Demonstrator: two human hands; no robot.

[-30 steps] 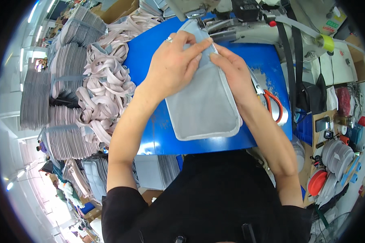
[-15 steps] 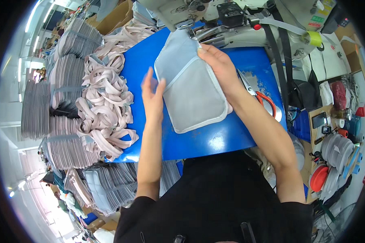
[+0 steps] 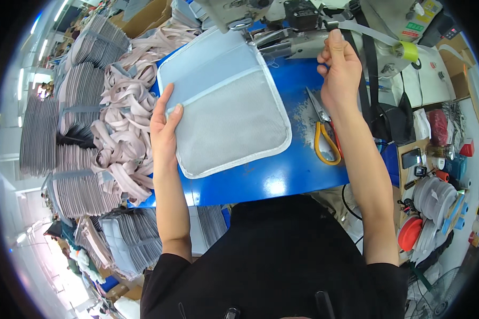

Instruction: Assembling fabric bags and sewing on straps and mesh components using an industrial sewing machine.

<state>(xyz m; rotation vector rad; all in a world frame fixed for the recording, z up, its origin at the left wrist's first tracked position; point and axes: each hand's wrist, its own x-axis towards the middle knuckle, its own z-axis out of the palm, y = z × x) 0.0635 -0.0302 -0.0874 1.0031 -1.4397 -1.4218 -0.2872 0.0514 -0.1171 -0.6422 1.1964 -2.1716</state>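
A flat grey-blue fabric panel (image 3: 226, 48) with a mesh pocket and pale bound edges lies tilted on the blue table, its top edge beneath the sewing machine head (image 3: 239, 16). My left hand (image 3: 165, 125) grips the panel's left edge, thumb on top and the other fingers partly hidden beneath. Off to the right of the panel, my right hand (image 3: 339, 72) is raised with curled fingers, its thumb tip at the metal tape guide (image 3: 331, 25). Whatever it pinches, if anything, is hidden. Below that hand lie scissors (image 3: 319, 106) with orange-yellow and red handles, partly behind my forearm.
Pale pink strips (image 3: 125, 143) heap along the table's left side, beside tall stacks of grey panels (image 3: 80, 90). Black straps (image 3: 375, 80) hang at the right. A cluttered side shelf holds a phone (image 3: 411, 158) and white reels (image 3: 434, 194).
My right hand has let go of the panel and moved up and right to the tape guide. My left hand has taken the panel's left edge; the panel has turned and faces up more fully.
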